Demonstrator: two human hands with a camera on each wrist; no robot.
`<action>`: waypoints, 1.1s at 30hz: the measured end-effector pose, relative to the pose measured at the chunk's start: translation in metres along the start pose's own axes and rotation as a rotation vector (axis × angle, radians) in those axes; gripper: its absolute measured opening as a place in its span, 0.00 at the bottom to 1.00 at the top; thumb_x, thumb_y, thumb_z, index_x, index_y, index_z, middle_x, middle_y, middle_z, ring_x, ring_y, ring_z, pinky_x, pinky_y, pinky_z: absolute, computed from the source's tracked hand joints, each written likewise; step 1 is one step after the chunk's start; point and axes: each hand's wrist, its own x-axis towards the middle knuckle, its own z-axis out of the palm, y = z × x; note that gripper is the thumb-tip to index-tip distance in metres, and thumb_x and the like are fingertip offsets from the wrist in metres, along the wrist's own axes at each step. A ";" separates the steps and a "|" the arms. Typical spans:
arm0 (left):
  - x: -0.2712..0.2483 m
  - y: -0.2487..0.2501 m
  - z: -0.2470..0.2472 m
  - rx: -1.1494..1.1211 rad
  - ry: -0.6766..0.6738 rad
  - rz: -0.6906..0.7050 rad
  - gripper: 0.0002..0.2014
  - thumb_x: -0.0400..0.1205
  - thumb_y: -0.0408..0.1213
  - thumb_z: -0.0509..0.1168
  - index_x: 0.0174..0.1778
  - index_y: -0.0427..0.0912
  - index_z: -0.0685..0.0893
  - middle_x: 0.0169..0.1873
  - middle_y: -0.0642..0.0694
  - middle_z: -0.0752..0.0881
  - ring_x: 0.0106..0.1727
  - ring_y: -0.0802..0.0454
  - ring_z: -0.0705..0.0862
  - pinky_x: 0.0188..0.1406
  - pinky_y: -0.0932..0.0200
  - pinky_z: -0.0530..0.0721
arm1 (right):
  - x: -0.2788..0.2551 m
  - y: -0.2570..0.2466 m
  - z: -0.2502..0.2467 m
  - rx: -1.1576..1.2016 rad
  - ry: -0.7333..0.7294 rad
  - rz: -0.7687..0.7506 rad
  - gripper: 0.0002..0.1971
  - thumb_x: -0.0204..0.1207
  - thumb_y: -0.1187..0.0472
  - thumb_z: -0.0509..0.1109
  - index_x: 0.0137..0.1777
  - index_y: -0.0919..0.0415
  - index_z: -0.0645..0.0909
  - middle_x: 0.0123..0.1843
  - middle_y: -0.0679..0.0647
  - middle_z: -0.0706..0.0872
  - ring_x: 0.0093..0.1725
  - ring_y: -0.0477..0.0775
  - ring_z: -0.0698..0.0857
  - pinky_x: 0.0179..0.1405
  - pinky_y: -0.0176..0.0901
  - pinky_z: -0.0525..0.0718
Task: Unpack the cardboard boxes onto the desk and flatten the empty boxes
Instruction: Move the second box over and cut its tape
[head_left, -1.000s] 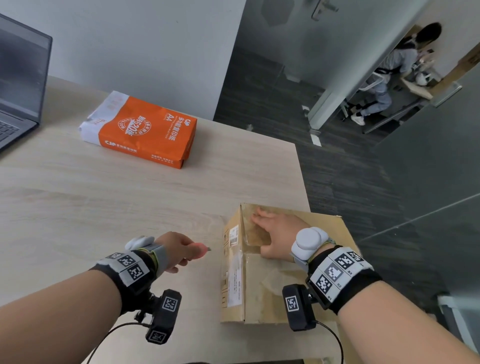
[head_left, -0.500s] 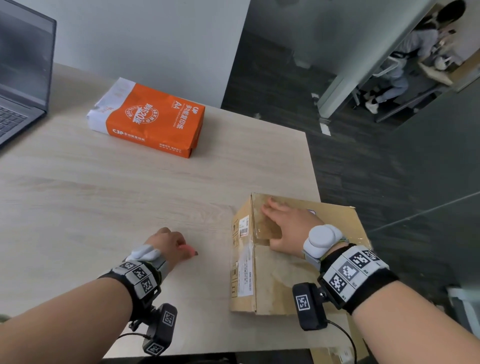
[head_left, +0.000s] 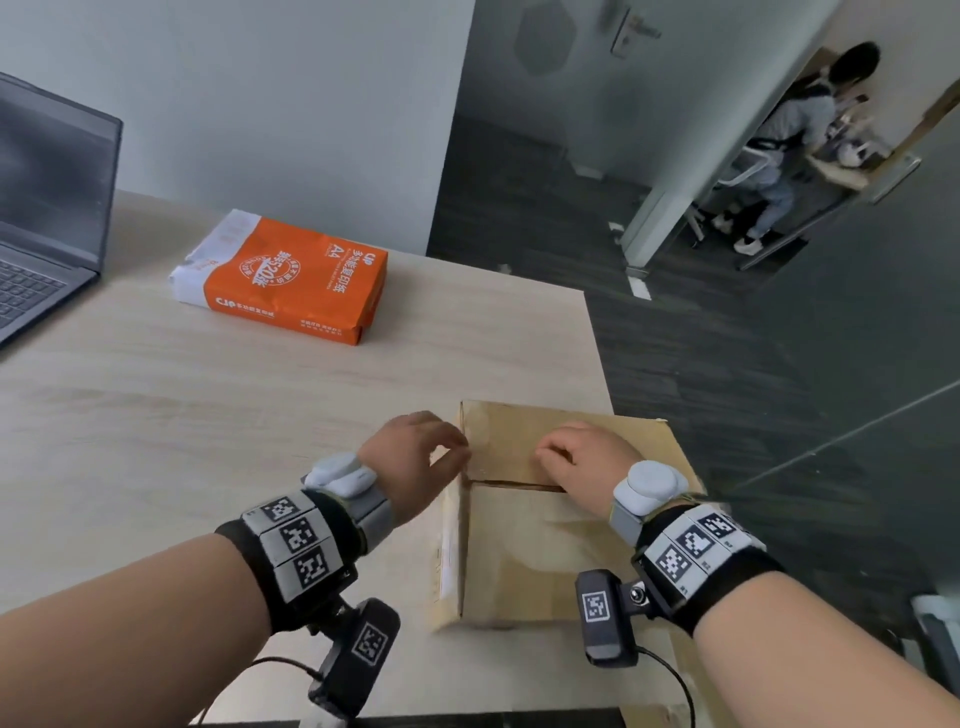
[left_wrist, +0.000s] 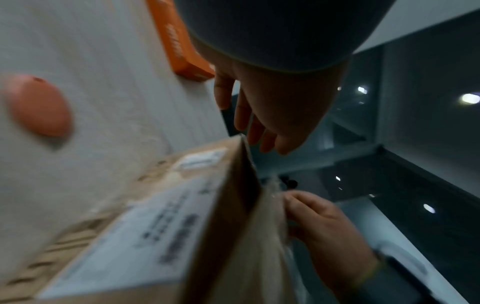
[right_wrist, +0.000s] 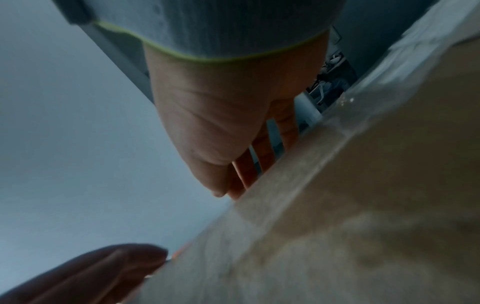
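Observation:
A brown cardboard box (head_left: 545, 551) lies on the front right corner of the desk (head_left: 208, 415), with its top seam slit open. My left hand (head_left: 415, 452) is at the box's upper left edge, fingers loose and touching the cardboard; in the left wrist view the left hand (left_wrist: 259, 123) holds nothing. My right hand (head_left: 582, 457) is on top of the box, its fingers curled at the edge of the far flap by the seam. A small pink oval tool (left_wrist: 39, 107) lies on the desk left of the box (left_wrist: 161, 226).
An orange pack of A4 paper (head_left: 291, 275) lies at the back of the desk, and an open laptop (head_left: 47, 208) stands at the far left. The box overhangs the desk's right edge. Beyond a glass door a person (head_left: 795, 135) sits at another desk.
My left hand has let go of the pink tool and moved right to the box's edge. My right hand's fingers went from flat on the top to curled at the seam.

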 end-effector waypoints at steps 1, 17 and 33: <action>-0.003 0.022 -0.001 0.044 -0.054 0.031 0.32 0.76 0.68 0.51 0.61 0.55 0.90 0.55 0.57 0.88 0.57 0.52 0.84 0.61 0.52 0.82 | -0.008 0.003 -0.007 0.003 0.005 0.010 0.14 0.87 0.49 0.60 0.59 0.48 0.86 0.59 0.45 0.86 0.58 0.52 0.84 0.56 0.44 0.80; -0.083 0.176 0.035 0.502 -0.619 0.086 0.12 0.80 0.54 0.66 0.52 0.58 0.91 0.50 0.60 0.91 0.51 0.57 0.87 0.56 0.53 0.87 | -0.153 0.063 -0.096 0.264 0.272 -0.089 0.11 0.81 0.41 0.63 0.47 0.40 0.86 0.43 0.39 0.90 0.32 0.37 0.84 0.39 0.40 0.84; -0.092 0.163 0.093 1.042 -0.493 0.092 0.48 0.72 0.67 0.74 0.84 0.49 0.65 0.89 0.45 0.51 0.90 0.40 0.40 0.86 0.28 0.43 | -0.151 0.099 0.039 -0.331 -0.030 -0.206 0.24 0.80 0.37 0.59 0.63 0.51 0.83 0.86 0.50 0.64 0.86 0.58 0.56 0.80 0.65 0.60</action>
